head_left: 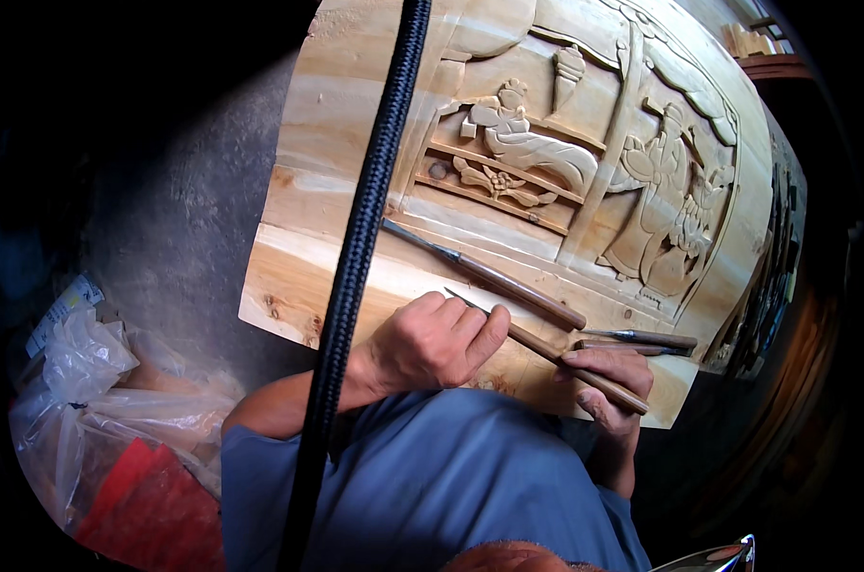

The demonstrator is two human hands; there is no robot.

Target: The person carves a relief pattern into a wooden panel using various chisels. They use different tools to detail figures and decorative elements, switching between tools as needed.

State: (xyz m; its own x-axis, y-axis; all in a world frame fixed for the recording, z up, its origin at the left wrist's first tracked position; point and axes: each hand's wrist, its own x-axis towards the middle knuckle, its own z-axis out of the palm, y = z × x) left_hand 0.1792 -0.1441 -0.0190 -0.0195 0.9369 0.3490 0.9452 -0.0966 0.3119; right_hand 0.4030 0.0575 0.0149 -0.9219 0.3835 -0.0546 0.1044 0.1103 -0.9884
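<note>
My left hand (439,338) is closed, its curled fingers round the front part of a wood-carving chisel (537,345). The thin dark blade tip pokes out above the knuckles, pointing up and left. Further back, my right hand (611,381) grips the same chisel's brown wooden handle, whose butt end sticks out at lower right. Both hands are over the near edge of a pale wooden panel (317,253). Carved in relief on it are a reclining figure (537,153), a standing figure (662,176) and drapery. The blade's exact contact with the wood cannot be made out.
Another long chisel (508,286) lies on the panel just beyond my hands. Two more chisels (646,337) rest by my right hand. A black braided cable (360,219) crosses the view. Plastic bags (89,362) and red material (151,505) are at lower left; several tools (780,257) line the right.
</note>
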